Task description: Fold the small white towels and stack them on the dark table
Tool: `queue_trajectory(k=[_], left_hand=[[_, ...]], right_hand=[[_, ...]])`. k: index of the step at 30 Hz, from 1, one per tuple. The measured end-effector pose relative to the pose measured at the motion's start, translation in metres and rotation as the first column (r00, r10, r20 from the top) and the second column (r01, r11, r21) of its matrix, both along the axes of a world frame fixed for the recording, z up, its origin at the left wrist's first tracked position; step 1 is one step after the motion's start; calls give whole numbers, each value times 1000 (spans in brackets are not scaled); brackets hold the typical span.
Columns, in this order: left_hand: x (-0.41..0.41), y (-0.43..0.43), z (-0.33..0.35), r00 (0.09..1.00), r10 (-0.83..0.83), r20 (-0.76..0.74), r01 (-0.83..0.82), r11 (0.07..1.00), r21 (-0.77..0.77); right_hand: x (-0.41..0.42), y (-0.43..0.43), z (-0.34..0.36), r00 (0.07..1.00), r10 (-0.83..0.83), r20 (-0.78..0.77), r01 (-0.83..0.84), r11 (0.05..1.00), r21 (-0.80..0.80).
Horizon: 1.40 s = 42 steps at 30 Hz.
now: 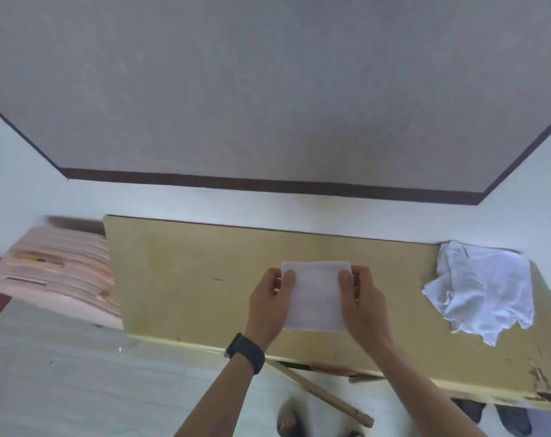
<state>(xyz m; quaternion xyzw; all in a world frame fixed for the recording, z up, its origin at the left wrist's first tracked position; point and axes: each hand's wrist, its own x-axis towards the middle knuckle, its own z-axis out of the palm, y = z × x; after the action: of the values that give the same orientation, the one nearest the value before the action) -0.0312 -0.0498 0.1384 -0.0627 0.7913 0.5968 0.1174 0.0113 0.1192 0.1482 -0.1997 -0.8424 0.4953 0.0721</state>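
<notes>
A small white towel (316, 294), folded into a neat rectangle, is held over the yellowish table (189, 279). My left hand (269, 305) pinches its left edge, thumb on top. My right hand (364, 305) pinches its right edge the same way. A heap of crumpled white towels (485, 291) lies at the table's right end. The large dark table (268, 89) fills the upper part of the view beyond a strip of pale floor; no towels show on it.
A pink slatted rack (56, 279) stands left of the yellowish table. A bamboo stick (324, 395) leans below the table's front edge. Dark footwear (513, 417) lies on the floor at lower right. The table's front right edge is chipped.
</notes>
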Motion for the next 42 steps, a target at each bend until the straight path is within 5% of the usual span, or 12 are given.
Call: queue_trajectory(k=[9, 15, 24, 34, 42], left_hand=[[82, -47, 109, 905, 322, -279, -337, 941, -8], [200, -113, 118, 725, 633, -270, -657, 754, 4], [443, -236, 140, 233, 938, -255, -966, 253, 47], [776, -376, 180, -312, 873, -376, -950, -295, 103], [1014, -473, 192, -511, 763, -395, -856, -493, 154]], right_hand=[[27, -61, 91, 937, 237, -255, -225, 971, 77], [89, -138, 97, 814, 511, -274, -509, 857, 87], [275, -316, 106, 431, 840, -330, -891, 455, -6], [575, -528, 163, -98, 889, -448, -995, -85, 48], [815, -659, 178, -285, 825, -489, -953, -298, 54]])
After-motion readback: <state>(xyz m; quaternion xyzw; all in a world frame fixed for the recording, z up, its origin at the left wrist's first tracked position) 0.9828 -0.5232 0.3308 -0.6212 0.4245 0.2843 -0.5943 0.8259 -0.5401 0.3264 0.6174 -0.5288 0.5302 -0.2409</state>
